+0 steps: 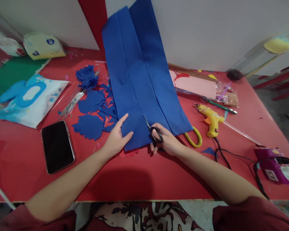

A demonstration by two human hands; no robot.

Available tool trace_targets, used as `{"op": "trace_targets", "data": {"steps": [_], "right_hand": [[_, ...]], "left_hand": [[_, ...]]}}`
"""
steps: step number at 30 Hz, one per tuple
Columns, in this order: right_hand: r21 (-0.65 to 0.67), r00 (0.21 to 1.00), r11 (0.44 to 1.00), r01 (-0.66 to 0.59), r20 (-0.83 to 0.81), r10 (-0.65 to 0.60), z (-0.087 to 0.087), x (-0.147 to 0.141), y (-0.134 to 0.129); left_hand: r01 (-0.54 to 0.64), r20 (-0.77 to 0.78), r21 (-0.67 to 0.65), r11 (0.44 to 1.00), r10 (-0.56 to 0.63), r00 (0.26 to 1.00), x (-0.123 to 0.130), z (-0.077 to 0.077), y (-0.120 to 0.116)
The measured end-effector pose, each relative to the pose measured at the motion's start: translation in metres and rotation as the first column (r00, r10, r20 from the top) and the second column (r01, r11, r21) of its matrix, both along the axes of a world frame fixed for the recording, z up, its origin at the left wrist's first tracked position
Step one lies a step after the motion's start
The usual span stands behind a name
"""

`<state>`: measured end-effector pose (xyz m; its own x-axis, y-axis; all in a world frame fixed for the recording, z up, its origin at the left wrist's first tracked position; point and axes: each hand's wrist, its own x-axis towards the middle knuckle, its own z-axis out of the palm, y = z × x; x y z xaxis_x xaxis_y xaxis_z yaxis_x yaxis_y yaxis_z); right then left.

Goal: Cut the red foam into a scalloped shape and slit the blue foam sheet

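A large creased blue sheet (144, 77), paper or felt, lies across the table and leans up against the wall at its far end. My right hand (167, 139) is closed round the dark handles of a pair of scissors (156, 134), whose blades lie over the sheet's near part and point away from me. My left hand (118, 136) rests with fingers spread on the sheet's near left edge. To its left are jagged blue cut-outs (88, 127) and smaller scraps. Beyond them sits a blue paper flower (87, 77) near a bundle of thin wires (73, 99).
On the left are a phone (57, 147), a wet-wipes pack (30, 99) and a tissue pack (43, 46). To the right lie a yellow glue gun (211, 119) with its cord, a yellow handle (197, 137), a purple box (274, 165) and a pink sheet (195, 85).
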<state>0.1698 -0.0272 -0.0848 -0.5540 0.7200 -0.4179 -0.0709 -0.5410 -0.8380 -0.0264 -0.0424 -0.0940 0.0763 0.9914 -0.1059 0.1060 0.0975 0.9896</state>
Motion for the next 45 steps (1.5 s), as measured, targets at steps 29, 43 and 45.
{"op": "trace_targets", "data": {"steps": [29,43,45], "right_hand": [[-0.048,0.999,0.999,0.025,0.034,-0.023,0.005,-0.012,0.007],[-0.023,0.997,0.999,0.045,0.060,-0.044,0.005,-0.013,0.005],[-0.019,0.997,0.999,0.051,0.063,-0.050,0.005,-0.013,0.004]], "left_hand": [[-0.058,0.212,-0.139,0.989,0.087,0.973,0.003,0.004,0.000],[-0.061,0.207,-0.141,0.988,0.090,0.974,0.002,0.001,0.000],[-0.063,0.198,-0.130,0.989,0.088,0.976,0.001,0.001,0.000]]}}
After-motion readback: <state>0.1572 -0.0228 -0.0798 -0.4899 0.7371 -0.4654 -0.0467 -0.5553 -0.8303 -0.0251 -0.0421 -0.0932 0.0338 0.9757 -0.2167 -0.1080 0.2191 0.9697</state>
